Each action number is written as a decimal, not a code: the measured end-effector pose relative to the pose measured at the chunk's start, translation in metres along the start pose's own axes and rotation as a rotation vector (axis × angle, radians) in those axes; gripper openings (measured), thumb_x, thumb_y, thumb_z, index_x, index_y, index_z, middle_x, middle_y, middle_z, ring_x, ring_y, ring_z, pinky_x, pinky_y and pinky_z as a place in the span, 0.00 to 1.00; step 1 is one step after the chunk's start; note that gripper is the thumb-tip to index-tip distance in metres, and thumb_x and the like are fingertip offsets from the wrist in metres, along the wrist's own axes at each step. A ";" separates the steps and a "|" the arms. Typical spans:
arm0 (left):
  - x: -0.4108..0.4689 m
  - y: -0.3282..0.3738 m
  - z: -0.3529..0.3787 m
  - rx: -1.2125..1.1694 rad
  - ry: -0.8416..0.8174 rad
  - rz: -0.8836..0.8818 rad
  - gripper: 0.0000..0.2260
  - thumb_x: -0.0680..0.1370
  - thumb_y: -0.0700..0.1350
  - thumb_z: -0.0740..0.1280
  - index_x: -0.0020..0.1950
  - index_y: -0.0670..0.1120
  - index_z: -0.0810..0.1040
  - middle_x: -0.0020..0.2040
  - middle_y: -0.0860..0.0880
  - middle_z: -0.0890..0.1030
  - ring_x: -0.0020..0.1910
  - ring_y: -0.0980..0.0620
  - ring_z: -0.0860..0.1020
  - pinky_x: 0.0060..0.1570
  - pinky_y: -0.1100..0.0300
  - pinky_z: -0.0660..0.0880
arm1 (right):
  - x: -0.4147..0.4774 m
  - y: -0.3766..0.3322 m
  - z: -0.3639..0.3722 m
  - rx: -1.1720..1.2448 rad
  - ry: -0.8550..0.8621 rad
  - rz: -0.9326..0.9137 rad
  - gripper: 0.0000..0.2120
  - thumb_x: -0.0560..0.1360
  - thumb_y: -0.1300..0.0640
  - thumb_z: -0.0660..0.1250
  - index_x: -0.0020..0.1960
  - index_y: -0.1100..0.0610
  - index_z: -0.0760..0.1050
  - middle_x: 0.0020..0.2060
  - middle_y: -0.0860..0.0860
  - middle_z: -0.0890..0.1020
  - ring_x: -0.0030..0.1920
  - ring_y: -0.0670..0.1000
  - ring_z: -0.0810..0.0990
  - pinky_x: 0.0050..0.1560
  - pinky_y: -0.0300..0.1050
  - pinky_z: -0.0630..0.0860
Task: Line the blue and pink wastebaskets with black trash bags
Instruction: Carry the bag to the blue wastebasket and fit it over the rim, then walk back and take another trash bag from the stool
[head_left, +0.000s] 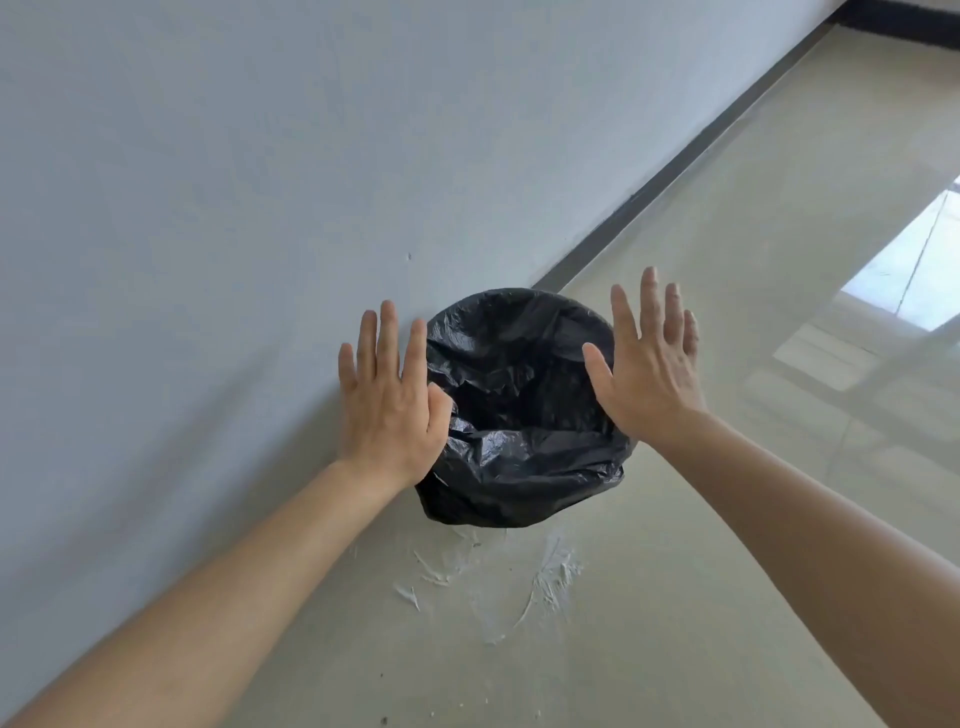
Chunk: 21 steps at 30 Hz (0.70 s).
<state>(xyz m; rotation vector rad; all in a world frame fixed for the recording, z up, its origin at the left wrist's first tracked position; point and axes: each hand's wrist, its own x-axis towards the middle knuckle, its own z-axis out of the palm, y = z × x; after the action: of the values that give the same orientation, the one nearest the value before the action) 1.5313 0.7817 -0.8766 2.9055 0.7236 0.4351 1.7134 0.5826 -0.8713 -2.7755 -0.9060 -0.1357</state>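
A round wastebasket stands on the floor against the wall, wholly covered by a crinkled black trash bag (519, 405) that lines its inside and folds down over its rim. The basket's own colour is hidden by the bag. My left hand (387, 400) hovers flat at the bag's left edge, fingers spread, holding nothing. Over the right edge my right hand (649, 369) is likewise flat with fingers apart and empty. No second wastebasket is in view.
A pale grey wall (208, 208) runs along the left, meeting the glossy beige floor (727, 519) at a dark baseboard (675, 171). White plaster smears (550, 577) mark the floor just in front of the basket. A bright window reflection (904, 265) lies at the right.
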 end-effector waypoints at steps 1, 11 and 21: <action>0.005 0.004 -0.024 0.024 0.020 0.026 0.30 0.77 0.51 0.50 0.78 0.43 0.53 0.79 0.38 0.48 0.78 0.40 0.45 0.73 0.37 0.48 | 0.002 -0.006 -0.023 -0.030 0.018 -0.063 0.34 0.80 0.41 0.53 0.79 0.54 0.47 0.79 0.58 0.42 0.78 0.61 0.41 0.76 0.60 0.42; 0.124 0.071 -0.392 0.086 0.298 0.208 0.31 0.78 0.48 0.53 0.79 0.42 0.47 0.79 0.38 0.45 0.78 0.39 0.43 0.73 0.34 0.46 | 0.075 -0.096 -0.388 -0.010 0.270 -0.234 0.35 0.80 0.43 0.56 0.80 0.54 0.44 0.79 0.59 0.40 0.78 0.62 0.41 0.76 0.61 0.43; 0.190 0.140 -0.809 0.173 0.442 0.084 0.26 0.82 0.54 0.49 0.78 0.46 0.55 0.78 0.37 0.50 0.77 0.37 0.47 0.72 0.34 0.47 | 0.108 -0.187 -0.793 0.044 0.586 -0.357 0.33 0.81 0.42 0.54 0.80 0.55 0.48 0.79 0.62 0.46 0.78 0.64 0.47 0.76 0.61 0.48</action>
<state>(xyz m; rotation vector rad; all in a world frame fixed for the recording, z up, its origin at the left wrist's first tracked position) 1.5081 0.7826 -0.0338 3.0373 0.7209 1.1004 1.6741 0.6056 -0.0510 -2.2854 -1.1853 -0.9125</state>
